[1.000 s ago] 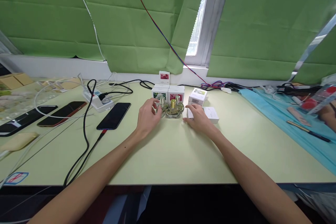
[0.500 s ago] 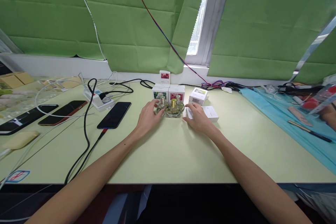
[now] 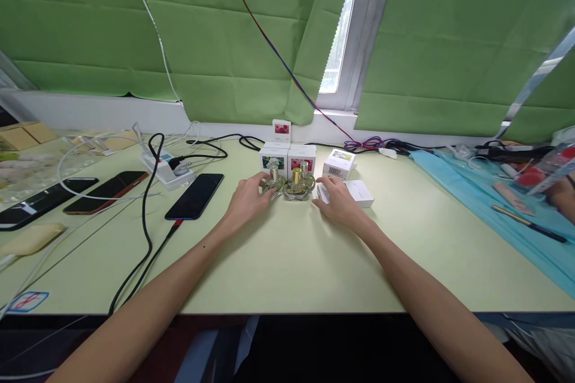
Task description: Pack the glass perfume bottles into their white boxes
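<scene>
Three small glass perfume bottles stand together near the middle of the table. My left hand [image 3: 248, 198] has thumb and fingers around the left bottle [image 3: 274, 184], which has a silver cap. Beside it is the gold-capped bottle [image 3: 296, 187], and a third bottle [image 3: 307, 177] sits just behind that one on the right. My right hand [image 3: 336, 198] rests right of the bottles, thumb and fingers apart, over a flat white box [image 3: 360, 192] that it partly covers. Nothing shows between its fingertips.
Behind the bottles stand white boxes with flower pictures [image 3: 302, 155], and another white box [image 3: 339, 163] is to the right. On the left lie a charging phone [image 3: 194, 196], more phones and a power strip [image 3: 167, 170] with cables. A blue sheet [image 3: 503, 215] with a pen [image 3: 527, 224] covers the right side.
My left hand has shifted slightly left with the silver-capped perfume bottle, widening its distance from the gold-capped one. My right hand has hardly moved.
</scene>
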A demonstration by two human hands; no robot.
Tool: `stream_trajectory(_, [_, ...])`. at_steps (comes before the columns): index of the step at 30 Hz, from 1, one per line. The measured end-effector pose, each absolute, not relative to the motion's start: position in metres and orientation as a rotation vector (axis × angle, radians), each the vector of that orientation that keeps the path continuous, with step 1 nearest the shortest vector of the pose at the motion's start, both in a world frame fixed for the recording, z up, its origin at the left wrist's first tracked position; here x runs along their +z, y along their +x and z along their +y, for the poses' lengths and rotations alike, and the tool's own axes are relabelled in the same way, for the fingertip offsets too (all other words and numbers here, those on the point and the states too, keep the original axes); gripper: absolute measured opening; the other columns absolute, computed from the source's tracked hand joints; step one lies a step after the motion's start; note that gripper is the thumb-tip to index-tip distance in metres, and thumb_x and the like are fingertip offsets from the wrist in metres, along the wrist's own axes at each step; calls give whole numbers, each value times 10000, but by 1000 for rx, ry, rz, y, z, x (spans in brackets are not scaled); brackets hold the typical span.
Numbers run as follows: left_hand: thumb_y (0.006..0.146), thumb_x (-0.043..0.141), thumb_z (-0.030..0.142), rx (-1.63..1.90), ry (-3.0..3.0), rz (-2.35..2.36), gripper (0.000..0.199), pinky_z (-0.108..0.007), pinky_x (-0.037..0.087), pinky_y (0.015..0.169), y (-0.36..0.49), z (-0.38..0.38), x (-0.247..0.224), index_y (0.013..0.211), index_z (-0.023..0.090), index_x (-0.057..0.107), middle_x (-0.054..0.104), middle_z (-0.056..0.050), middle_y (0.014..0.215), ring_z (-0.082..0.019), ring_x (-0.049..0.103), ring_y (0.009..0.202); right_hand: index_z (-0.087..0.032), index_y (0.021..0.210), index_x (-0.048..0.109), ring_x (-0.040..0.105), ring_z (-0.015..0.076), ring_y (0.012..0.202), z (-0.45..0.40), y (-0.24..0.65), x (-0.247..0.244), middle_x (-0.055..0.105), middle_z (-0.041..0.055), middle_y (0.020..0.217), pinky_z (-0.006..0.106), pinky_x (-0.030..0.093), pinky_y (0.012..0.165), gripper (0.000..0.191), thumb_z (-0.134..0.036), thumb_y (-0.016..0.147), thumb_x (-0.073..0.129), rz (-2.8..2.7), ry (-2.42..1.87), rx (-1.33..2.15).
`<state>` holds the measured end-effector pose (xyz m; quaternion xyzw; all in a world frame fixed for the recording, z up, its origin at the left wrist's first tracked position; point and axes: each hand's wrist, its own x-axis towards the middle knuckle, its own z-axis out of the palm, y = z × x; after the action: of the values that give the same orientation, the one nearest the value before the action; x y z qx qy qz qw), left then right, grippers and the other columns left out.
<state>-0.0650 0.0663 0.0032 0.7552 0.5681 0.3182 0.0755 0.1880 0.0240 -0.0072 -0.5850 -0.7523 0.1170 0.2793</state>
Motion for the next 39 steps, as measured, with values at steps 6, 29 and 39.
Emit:
stream_trajectory(6, [792,700,387,852,2268,1775,292,-306,422,631,-66,60,13,1047,247,677,759,-59,879,-203,620,609,-214,1327,548,502,320,1314,25,188,-8,568,147,1335,458,458,1041,416,-283,928,641,-2006,-1584,291])
stream_trajectory(29, [721,686,350,686,2417,1437,319,-287,336,505,-59,42,23,989,257,540,533,65,563,-183,520,524,-226,1376,547,479,361,1296,28,194,-11,527,158,1330,509,412,1069,572,-334,832,690,-2085,-1684,221])
stream_trajectory(39, [776,736,482,651,2377,1197,406,-267,359,499,-50,34,21,1037,224,562,545,60,585,-156,522,534,-183,1327,562,485,356,1293,24,188,-5,548,172,1310,479,421,1053,543,-191,791,652,-2092,-1694,239])
